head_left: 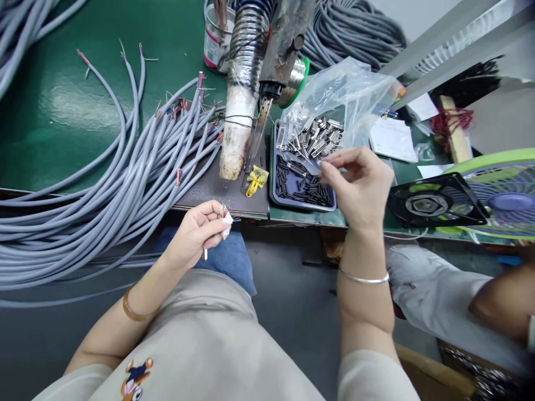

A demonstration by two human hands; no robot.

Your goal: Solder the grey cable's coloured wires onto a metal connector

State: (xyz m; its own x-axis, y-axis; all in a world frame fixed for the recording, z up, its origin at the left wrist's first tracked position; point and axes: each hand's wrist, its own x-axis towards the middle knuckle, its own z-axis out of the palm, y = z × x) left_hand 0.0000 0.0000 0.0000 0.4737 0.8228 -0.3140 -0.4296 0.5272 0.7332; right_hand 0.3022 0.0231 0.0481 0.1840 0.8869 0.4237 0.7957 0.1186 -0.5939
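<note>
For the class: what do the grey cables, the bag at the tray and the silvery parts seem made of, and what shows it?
Grey cables: probably flexible plastic sheathing with a soft sheen, bending smoothly; coloured wires poke from some ends.
Bag: apparently thin, glossy plastic film, judging by its wrinkles and see-through sheets.
Silvery parts: likely metal, at least outside, since they glint brightly.

- I see coloured wires point(225, 210), red and green among them, short and fanned, slightly below and left of the frame's centre.
- Against them I see a small white piece point(227, 223); its nature I cannot tell.
- Right of centre, I see silver metal pieces point(321, 136) piled loosely.
- Just below these, short black pieces point(311, 192) lie in many directions.
</note>
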